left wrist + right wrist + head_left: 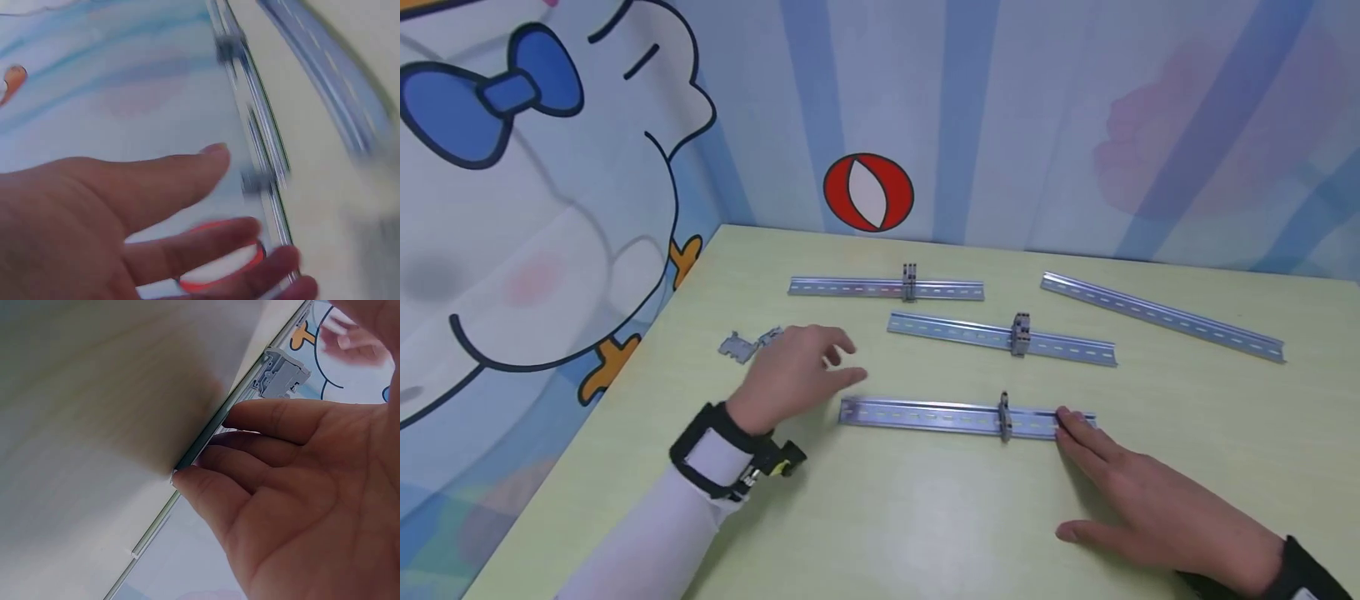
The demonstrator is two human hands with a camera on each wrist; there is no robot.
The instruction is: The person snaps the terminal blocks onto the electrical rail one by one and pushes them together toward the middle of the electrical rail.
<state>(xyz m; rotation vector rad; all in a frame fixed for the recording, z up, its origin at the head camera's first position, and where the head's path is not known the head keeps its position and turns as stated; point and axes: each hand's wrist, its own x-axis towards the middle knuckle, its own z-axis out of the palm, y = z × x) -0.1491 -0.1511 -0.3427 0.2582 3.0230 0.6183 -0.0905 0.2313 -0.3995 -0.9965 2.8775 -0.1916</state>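
The nearest rail (932, 415) lies on the worktop (925, 517), its right end partly hidden by your right hand (1157, 500), grip apart, fingertips touching. Your left hand (793, 371), grip apart and empty, partly covers grey pieces (737, 347).

Left grip (793, 375) (thumb (172, 184) apart) relaxed, right grip (1157, 508) outstretched

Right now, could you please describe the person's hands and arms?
The left hand is bare, with a whitish sleeve and a black wrist strap bearing a pale patch and small dark device; the right hand is bare, with a black wristband.
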